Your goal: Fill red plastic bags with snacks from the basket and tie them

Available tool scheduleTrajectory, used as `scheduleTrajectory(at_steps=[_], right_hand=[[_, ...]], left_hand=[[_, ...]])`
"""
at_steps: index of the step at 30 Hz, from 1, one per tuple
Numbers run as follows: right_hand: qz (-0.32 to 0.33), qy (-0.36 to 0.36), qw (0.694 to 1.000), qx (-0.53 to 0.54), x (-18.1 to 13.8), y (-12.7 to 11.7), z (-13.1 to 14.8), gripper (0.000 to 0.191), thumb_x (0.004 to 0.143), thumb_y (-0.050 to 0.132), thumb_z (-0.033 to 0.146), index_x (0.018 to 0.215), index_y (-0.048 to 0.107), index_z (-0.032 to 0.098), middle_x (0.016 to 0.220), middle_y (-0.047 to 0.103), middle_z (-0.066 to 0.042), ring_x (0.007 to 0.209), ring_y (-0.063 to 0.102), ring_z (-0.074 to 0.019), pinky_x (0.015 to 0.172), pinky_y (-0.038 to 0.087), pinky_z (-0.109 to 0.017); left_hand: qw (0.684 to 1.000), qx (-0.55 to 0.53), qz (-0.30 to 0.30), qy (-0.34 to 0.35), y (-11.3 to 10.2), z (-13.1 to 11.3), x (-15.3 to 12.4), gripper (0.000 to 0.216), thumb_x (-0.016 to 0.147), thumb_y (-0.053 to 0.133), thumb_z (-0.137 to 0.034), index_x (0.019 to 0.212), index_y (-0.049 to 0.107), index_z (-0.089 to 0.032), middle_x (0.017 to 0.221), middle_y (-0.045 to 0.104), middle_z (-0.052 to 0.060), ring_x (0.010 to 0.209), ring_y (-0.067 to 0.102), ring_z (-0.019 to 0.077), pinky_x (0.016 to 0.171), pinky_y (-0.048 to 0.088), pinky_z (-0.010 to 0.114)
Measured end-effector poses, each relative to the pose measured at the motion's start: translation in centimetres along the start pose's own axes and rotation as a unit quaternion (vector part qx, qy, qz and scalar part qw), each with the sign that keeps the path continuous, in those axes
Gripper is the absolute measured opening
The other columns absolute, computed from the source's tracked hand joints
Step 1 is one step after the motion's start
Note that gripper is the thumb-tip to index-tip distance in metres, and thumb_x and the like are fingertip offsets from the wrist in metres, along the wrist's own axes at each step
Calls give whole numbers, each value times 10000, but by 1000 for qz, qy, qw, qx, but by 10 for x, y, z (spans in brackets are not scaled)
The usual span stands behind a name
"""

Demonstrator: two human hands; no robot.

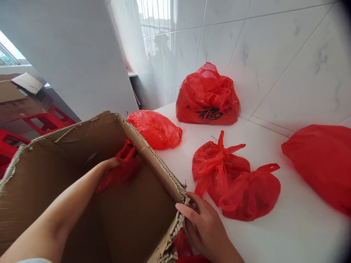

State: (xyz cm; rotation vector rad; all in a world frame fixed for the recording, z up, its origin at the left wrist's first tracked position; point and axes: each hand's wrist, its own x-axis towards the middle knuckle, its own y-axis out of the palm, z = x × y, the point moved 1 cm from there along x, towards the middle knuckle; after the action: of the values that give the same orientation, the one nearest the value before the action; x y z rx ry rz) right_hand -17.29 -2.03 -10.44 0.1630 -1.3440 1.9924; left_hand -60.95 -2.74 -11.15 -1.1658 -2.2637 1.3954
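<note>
A torn cardboard box (153,160) stands open at the left on a white counter (274,233). My left hand (111,164) reaches down inside it, closed on a red plastic bag (120,170) that sits within the box. My right hand (203,228) rests against the box's torn near corner, fingers partly spread, thumb at the ragged edge, holding the cardboard. Two knotted red bags (236,182) lie together just right of that hand.
A large red bag with black characters (207,96) leans on the tiled wall at the back. A smaller red bag (156,128) lies behind the box, another big one (323,164) at the right edge. Red stools (46,122) stand beyond the counter at left.
</note>
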Motion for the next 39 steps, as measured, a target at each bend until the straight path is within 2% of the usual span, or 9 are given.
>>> scheduleTrajectory(at_steps=[3, 7, 13, 16, 19, 24, 27, 31, 39], right_hand=[[-5, -4, 1000, -3, 1, -1, 0, 594, 761, 470, 39, 1287, 531, 307, 1326, 460, -111, 952, 575, -210, 765, 533, -363], [-10, -4, 1000, -3, 2, -2, 1, 572, 768, 465, 45, 1272, 548, 303, 1305, 481, -113, 930, 582, -205, 755, 529, -357], [-3, 7, 1000, 8, 3, -2, 3, 557, 775, 493, 59, 1271, 549, 306, 1310, 479, -109, 926, 570, -200, 795, 513, -369], [4, 11, 1000, 9, 4, -3, 4, 578, 755, 502, 53, 1271, 553, 310, 1298, 487, -100, 934, 564, -196, 811, 502, -365], [4, 18, 1000, 3, 4, -4, 4, 600, 733, 508, 52, 1271, 558, 314, 1289, 495, -91, 975, 557, -199, 824, 492, -348], [5, 14, 1000, -8, 4, -4, 5, 607, 720, 518, 67, 1275, 560, 310, 1246, 524, -91, 956, 555, -200, 810, 477, -341], [4, 15, 1000, -6, 3, -3, 4, 600, 727, 528, 86, 1280, 555, 318, 1206, 541, -84, 931, 549, -197, 794, 468, -334], [2, 14, 1000, -12, 2, -2, 3, 617, 722, 525, 81, 1288, 542, 326, 1196, 542, -77, 940, 538, -197, 806, 459, -333], [-3, 15, 1000, 6, 3, -8, 5, 591, 745, 517, 63, 1280, 557, 310, 1215, 541, -81, 970, 539, -197, 847, 461, -333]], left_hand=[[999, -1, -49, -24, -8, -3, 19, 326, 896, 600, -339, 1154, 604, -141, 1162, 620, 73, 994, 624, 251, 831, 538, 430], [978, -34, -206, -11, -40, -26, 34, 339, 902, 589, -349, 1180, 590, -155, 1208, 603, 93, 1064, 599, 256, 896, 501, 477], [922, -112, -332, 163, -62, -134, 1, 328, 947, 401, -178, 1262, 456, -103, 1258, 577, 113, 1055, 584, 186, 914, 482, 358], [906, -110, -271, 307, -34, -207, -47, 234, 906, 480, -231, 1120, 574, -220, 1153, 638, 4, 1007, 598, 141, 902, 477, 277], [890, 32, -92, 446, 17, -273, -96, 275, 899, 487, -345, 1110, 614, -223, 1158, 631, 71, 1103, 559, 238, 979, 428, 391], [898, 109, 43, 424, 98, -338, -131, 406, 769, 632, -531, 931, 708, -167, 1067, 664, 188, 1059, 593, 381, 884, 463, 512], [910, 122, 110, 380, 117, -354, -123, 346, 709, 737, -434, 873, 704, -132, 955, 703, 171, 967, 648, 338, 840, 494, 516], [921, 52, 165, 350, 86, -353, -101, 274, 737, 704, -420, 838, 720, -166, 900, 739, 94, 888, 687, 282, 798, 533, 415], [916, -199, 192, 290, -70, -263, -106, 641, 717, 594, -698, 1142, 630, -220, 1007, 729, 74, 923, 683, 287, 809, 555, 420]])
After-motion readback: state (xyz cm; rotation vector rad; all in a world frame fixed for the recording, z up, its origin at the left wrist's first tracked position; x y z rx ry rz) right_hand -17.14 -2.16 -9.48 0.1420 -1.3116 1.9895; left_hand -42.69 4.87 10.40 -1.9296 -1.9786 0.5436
